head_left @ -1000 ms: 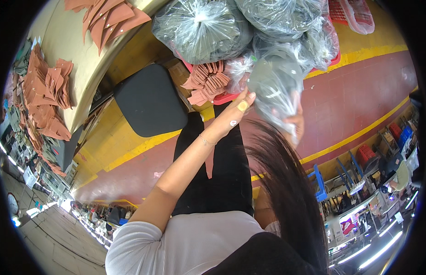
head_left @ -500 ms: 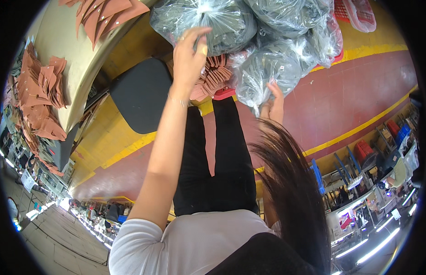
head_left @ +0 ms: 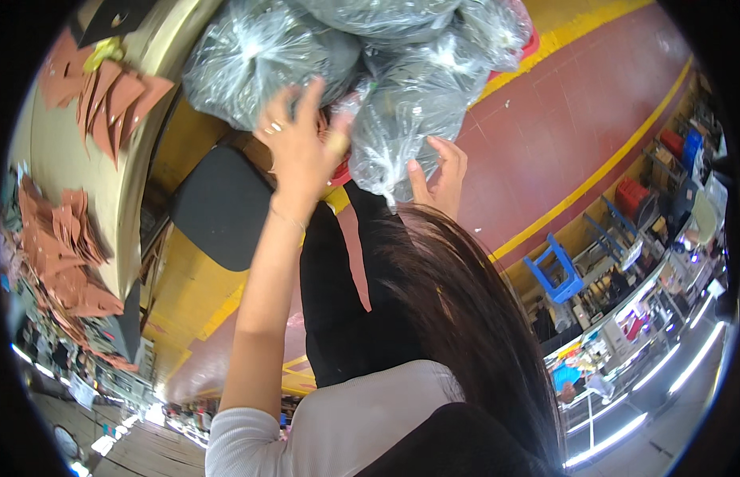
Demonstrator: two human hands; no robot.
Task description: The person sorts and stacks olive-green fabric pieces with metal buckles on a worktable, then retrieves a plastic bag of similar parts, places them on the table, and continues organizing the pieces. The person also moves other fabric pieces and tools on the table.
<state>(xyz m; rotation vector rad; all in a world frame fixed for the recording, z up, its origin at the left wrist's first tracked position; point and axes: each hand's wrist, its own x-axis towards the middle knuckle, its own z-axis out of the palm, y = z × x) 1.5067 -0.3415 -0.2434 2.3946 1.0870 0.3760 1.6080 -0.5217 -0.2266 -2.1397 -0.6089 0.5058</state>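
Hands (head_left: 306,151) (head_left: 441,171) raised against clear plastic bags (head_left: 402,119)

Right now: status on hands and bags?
Left hand open, against clear plastic bags. Right hand open under same pile. Hair hides lower view.

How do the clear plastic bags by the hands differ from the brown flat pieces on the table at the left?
The clear plastic bags are bulging, crinkled and shiny with grey contents; the brown pieces are flat, matte and angular. The bags are heaped together above the red and yellow floor; the pieces lie scattered on the pale table. The left hand and right hand touch the bags, not the pieces. Both come in piles.
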